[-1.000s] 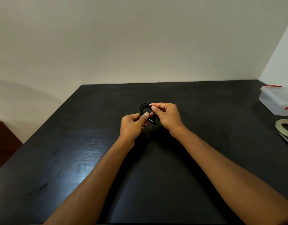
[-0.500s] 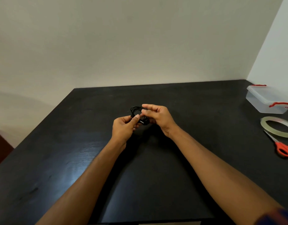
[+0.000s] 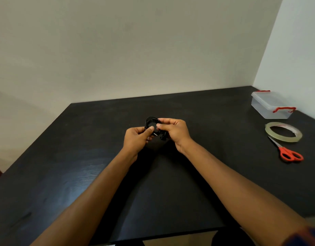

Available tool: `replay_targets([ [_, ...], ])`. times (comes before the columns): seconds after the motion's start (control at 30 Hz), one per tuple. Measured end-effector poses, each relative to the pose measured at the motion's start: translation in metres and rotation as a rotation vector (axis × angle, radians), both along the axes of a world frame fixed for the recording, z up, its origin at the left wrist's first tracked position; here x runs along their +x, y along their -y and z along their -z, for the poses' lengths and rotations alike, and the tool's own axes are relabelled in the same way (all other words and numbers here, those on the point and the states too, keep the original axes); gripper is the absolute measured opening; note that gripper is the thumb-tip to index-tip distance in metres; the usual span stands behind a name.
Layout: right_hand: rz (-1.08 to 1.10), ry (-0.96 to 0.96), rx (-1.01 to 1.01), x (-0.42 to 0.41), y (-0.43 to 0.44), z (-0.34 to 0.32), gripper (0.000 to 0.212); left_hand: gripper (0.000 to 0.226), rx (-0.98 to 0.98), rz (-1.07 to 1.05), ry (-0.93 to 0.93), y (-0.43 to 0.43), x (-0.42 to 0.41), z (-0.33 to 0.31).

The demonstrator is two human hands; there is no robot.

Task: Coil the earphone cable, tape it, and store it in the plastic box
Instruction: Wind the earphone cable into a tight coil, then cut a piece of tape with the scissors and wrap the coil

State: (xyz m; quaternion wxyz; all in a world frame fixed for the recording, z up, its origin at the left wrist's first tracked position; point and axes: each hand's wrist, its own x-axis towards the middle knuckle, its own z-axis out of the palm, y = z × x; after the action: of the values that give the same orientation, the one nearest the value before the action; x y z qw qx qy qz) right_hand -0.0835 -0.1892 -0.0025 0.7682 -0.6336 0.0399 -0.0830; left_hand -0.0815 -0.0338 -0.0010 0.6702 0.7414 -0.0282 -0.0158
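A black earphone cable, wound into a small coil, is held above the middle of the black table. My left hand pinches the coil's lower left side with thumb and fingers. My right hand grips its right side, and the earbuds hang just below those fingers. A clear plastic box with a shut lid and red clips stands at the far right. In front of the box a roll of clear tape lies flat on the table.
Orange-handled scissors lie right behind the tape roll's near side, blades pointing at it. A pale wall runs along the table's back edge and a white wall along the right. The table's near edge crosses the bottom of the view.
The view has swung right, so the box, tape and scissors now show fully. Both hands keep hold of the coil, which looks much the same.
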Motion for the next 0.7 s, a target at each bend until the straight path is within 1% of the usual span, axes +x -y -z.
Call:
replay_targets([
  [0.07,0.06,0.005,-0.025,-0.009,0.013,-0.003,0.024,0.02,-0.001,0.033,-0.017,0.016,-0.002,-0.004],
  [0.13,0.102,-0.001,-0.101,-0.019,0.032,-0.006,0.027,0.018,-0.018,0.087,-0.036,0.033,-0.007,-0.005],
  [0.2,0.103,-0.03,-0.19,-0.031,0.053,-0.009,0.03,0.018,-0.02,0.139,-0.054,0.051,-0.011,-0.004],
  [0.37,0.074,-0.16,-0.3,-0.064,0.106,-0.008,0.032,0.018,0.042,0.259,-0.065,0.096,-0.022,-0.001],
  [0.47,0.059,-0.216,-0.321,-0.076,0.133,-0.012,0.047,0.02,0.094,0.302,-0.053,0.118,-0.024,-0.004],
  [0.53,0.063,-0.222,-0.387,-0.082,0.149,-0.017,0.053,0.02,0.087,0.315,-0.053,0.132,-0.024,-0.005],
  [0.6,0.123,-0.2,-0.459,-0.089,0.167,-0.022,0.05,0.02,0.067,0.328,-0.057,0.145,-0.026,-0.006],
  [0.7,0.304,-0.131,-0.619,-0.099,0.202,-0.03,0.031,0.022,0.032,0.347,-0.074,0.162,-0.028,-0.007],
])
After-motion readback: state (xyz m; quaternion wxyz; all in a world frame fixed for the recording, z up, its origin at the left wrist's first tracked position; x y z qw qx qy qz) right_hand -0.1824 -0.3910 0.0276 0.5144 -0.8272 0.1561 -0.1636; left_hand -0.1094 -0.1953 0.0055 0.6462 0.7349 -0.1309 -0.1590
